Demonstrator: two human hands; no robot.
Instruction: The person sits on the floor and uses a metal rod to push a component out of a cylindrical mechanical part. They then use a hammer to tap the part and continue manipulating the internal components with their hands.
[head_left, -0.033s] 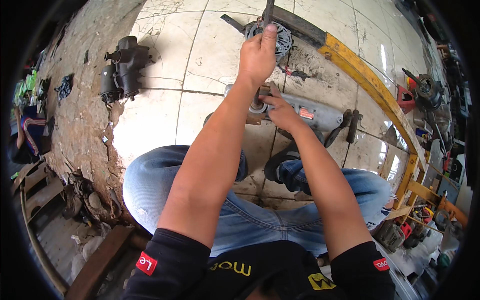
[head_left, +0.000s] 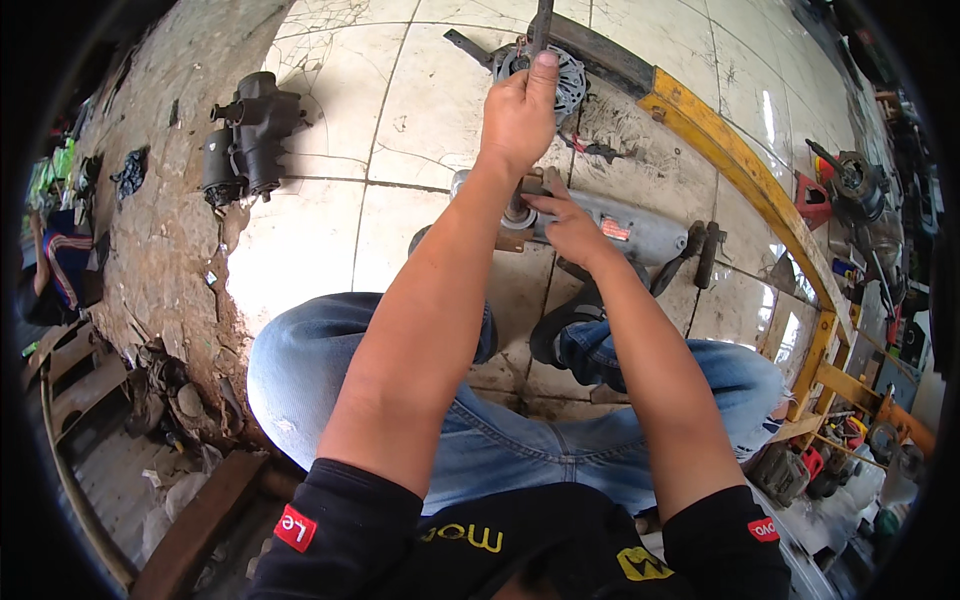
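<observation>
My left hand is closed round a dark metal bar whose top end rises past the picture's upper edge. Below it lies a long grey metal housing with a small red label, set across the tiles in front of my feet. On a round fitting at the left part of this housing, my right hand rests with fingers stretched and apart. Its fingertips touch beside the fitting. My left forearm hides part of the housing's left end and the lower stretch of the bar.
Beyond my left hand lies a round finned metal part. A yellow steel frame curves along the right. Dark cylindrical castings stand at the left, by rough concrete. A hammer-like tool lies at the housing's right end.
The view has shifted by a hair. My left hand sits very slightly further right on the bar's line; my right hand keeps its place at the fitting.
</observation>
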